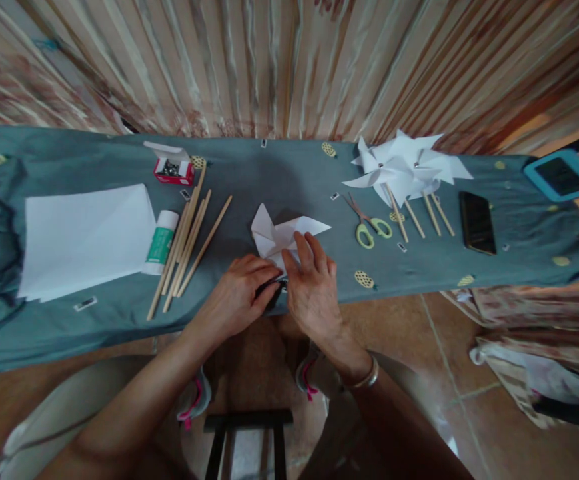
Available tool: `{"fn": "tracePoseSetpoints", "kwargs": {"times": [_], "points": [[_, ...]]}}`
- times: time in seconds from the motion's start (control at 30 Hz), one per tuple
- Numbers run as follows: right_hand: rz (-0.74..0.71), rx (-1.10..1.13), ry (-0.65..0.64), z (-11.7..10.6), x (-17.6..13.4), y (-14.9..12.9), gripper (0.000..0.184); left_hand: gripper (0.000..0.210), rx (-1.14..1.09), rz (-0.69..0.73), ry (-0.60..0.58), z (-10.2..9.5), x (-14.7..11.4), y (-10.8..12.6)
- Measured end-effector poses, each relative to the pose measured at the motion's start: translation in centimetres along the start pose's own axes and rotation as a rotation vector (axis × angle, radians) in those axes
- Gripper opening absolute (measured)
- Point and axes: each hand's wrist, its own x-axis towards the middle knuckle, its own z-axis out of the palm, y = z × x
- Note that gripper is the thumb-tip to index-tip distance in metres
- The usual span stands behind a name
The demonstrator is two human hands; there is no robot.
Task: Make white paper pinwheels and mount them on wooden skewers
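Observation:
A white paper pinwheel [282, 233] lies on the cloth-covered table in front of me, its points folded toward the middle. My left hand [244, 290] pinches its near edge between thumb and fingers. From the right, my right hand [312, 283] presses on the paper with its fingertips, bent over the centre and near side. The part of the paper under my fingers is hidden. Right of the pinwheel lie scissors [368, 223] with green handles. To its left are several wooden sticks [184, 247].
At left are a stack of white paper [86, 240], a glue stick [160, 243] and an open red box of pins [173, 170]. Pinwheels on sticks [404, 167], a black phone [478, 222] and a blue-framed device [563, 175] lie right. Behind hangs a curtain [269, 67].

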Motion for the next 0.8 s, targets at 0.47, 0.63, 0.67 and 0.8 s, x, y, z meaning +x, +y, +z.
{"fn": "tracePoseSetpoints", "kwargs": {"times": [0.47, 0.63, 0.67, 0.8], "points": [[0.010, -0.040, -0.003, -0.03, 0.15, -0.16, 0.037, 0.018, -0.007, 0.008, 0.000, -0.04, 0.31, -0.15], [0.002, -0.079, 0.000, 0.00, 0.16, -0.09, 0.036, 0.017, -0.007, 0.026, 0.019, -0.02, 0.39, -0.17], [0.001, -0.084, -0.003, -0.03, 0.15, -0.10, 0.036, 0.017, -0.011, 0.023, 0.017, -0.02, 0.42, -0.17], [0.002, -0.087, -0.023, -0.10, 0.14, -0.16, 0.038, 0.016, -0.027, 0.001, 0.007, -0.07, 0.54, -0.14]]}}
